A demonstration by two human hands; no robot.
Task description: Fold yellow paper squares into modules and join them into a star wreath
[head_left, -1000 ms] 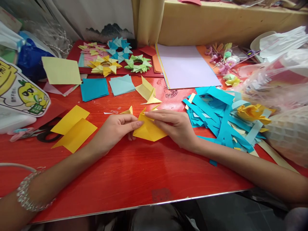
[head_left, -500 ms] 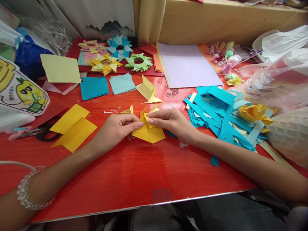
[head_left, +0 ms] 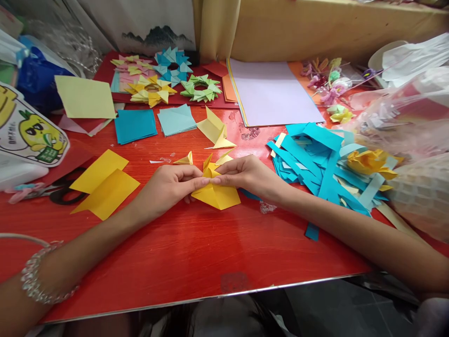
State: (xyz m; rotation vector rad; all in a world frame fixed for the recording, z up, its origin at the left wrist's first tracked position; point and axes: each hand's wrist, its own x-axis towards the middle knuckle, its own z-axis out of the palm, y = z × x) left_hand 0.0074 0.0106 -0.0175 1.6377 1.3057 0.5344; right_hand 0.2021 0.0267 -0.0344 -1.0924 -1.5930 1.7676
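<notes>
A partly folded yellow paper piece (head_left: 218, 195) lies on the red table (head_left: 196, 252) at its middle. My left hand (head_left: 171, 185) pinches the paper's left upper corner with curled fingers. My right hand (head_left: 245, 174) pinches the same top edge from the right, and the fingertips of both hands meet over the fold. Small folded yellow paper units (head_left: 206, 160) lie just behind my hands.
Two yellow paper squares (head_left: 105, 183) and black scissors (head_left: 65, 192) lie at the left. A heap of blue paper strips (head_left: 315, 164) sits at the right. Blue squares (head_left: 136, 125), folded paper wreaths (head_left: 164, 79) and a stack of coloured sheets (head_left: 273, 93) lie at the back. Plastic bags crowd both sides.
My right hand drew in from lying flat over the yellow paper to a pinch at its top edge beside my left fingertips. The paper's upper flap has lifted a little.
</notes>
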